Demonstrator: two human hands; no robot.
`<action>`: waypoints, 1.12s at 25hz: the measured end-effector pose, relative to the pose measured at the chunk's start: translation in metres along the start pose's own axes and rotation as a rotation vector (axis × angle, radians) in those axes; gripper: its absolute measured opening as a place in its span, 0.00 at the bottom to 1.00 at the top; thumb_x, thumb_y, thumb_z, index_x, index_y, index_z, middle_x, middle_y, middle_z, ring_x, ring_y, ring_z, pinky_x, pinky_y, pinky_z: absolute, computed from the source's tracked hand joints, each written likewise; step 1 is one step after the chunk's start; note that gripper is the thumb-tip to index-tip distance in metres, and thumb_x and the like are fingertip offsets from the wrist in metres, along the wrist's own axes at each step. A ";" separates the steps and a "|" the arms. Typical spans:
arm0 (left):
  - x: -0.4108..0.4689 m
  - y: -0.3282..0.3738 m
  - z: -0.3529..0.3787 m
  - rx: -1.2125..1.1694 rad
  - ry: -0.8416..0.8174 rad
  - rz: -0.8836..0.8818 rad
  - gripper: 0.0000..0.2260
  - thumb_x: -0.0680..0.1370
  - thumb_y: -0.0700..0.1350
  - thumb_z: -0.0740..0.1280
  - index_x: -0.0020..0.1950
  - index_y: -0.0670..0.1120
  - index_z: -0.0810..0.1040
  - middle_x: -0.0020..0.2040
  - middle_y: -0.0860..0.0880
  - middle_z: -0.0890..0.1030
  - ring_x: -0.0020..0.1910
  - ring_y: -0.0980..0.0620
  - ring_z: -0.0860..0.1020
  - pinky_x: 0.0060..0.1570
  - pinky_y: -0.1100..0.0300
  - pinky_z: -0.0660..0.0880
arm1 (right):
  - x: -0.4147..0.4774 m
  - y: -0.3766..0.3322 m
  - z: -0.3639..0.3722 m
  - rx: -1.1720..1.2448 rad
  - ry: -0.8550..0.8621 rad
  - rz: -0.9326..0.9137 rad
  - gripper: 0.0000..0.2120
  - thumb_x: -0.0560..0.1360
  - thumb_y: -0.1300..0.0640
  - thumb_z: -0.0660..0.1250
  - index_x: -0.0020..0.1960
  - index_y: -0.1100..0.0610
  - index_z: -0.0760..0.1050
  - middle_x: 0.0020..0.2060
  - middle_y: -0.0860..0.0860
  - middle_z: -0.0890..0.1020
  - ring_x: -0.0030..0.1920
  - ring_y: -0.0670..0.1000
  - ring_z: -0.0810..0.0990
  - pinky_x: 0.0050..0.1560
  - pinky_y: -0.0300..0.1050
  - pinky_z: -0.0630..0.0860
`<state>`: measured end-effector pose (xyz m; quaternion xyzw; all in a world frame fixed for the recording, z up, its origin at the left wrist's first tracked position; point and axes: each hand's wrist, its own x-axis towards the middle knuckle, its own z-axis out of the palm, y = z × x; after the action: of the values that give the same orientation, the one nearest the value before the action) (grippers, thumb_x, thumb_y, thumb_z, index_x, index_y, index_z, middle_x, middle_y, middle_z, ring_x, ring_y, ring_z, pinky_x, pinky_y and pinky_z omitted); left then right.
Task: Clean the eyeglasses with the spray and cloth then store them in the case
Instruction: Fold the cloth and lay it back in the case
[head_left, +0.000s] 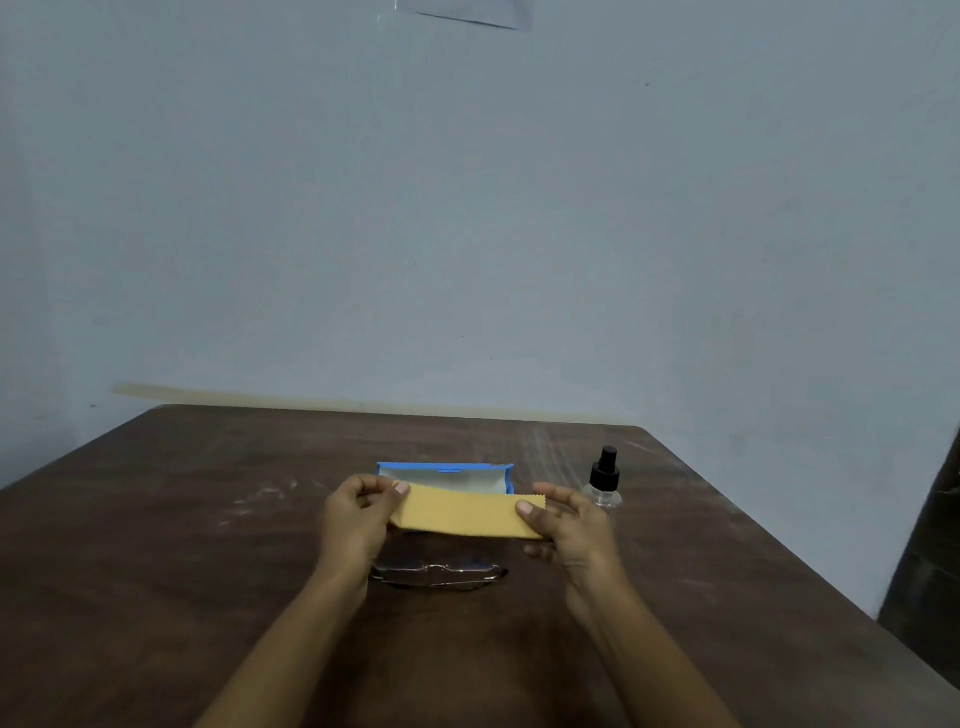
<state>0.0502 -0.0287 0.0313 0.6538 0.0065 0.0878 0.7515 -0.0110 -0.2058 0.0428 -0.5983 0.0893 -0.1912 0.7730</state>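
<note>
Brown table (208, 545): left hand (353, 519) and right hand (566, 525) pinch cloth (460, 514), hiding case (441, 475) front.

The single view comes from a wide-angle camera on the person's head. It faces forward and only a little down, across the table (208, 545) to the wall (467, 208), which fills more than the upper half of the frame. The table's far edge shows whole; its near edge lies below the frame. Both forearms reach in from the bottom edge. The left hand (358, 519) and right hand (566, 525), pinching a cloth (462, 512) between them, sit close under the lens, low at centre.
</note>
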 end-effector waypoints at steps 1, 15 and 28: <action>0.004 -0.002 -0.002 0.028 0.020 0.015 0.06 0.72 0.38 0.69 0.37 0.44 0.74 0.40 0.41 0.77 0.41 0.46 0.75 0.41 0.52 0.75 | 0.005 0.001 0.003 -0.029 0.016 -0.010 0.09 0.71 0.71 0.66 0.47 0.60 0.73 0.37 0.54 0.77 0.35 0.49 0.76 0.22 0.33 0.73; 0.049 -0.011 -0.010 0.347 0.112 0.109 0.08 0.68 0.38 0.73 0.35 0.46 0.75 0.34 0.47 0.77 0.31 0.51 0.75 0.31 0.59 0.72 | 0.066 0.029 0.025 -0.233 0.013 0.060 0.07 0.72 0.71 0.65 0.39 0.61 0.76 0.38 0.55 0.77 0.34 0.48 0.76 0.27 0.30 0.76; 0.050 -0.017 -0.003 0.513 0.134 0.284 0.06 0.70 0.38 0.70 0.38 0.48 0.78 0.36 0.53 0.78 0.37 0.61 0.75 0.33 0.71 0.68 | 0.072 0.042 0.029 -0.923 0.076 -0.323 0.12 0.76 0.61 0.62 0.57 0.54 0.77 0.58 0.50 0.79 0.59 0.50 0.73 0.63 0.47 0.66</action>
<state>0.1007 -0.0210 0.0196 0.8095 -0.0134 0.2305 0.5398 0.0734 -0.1998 0.0171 -0.8772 0.0990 -0.2711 0.3837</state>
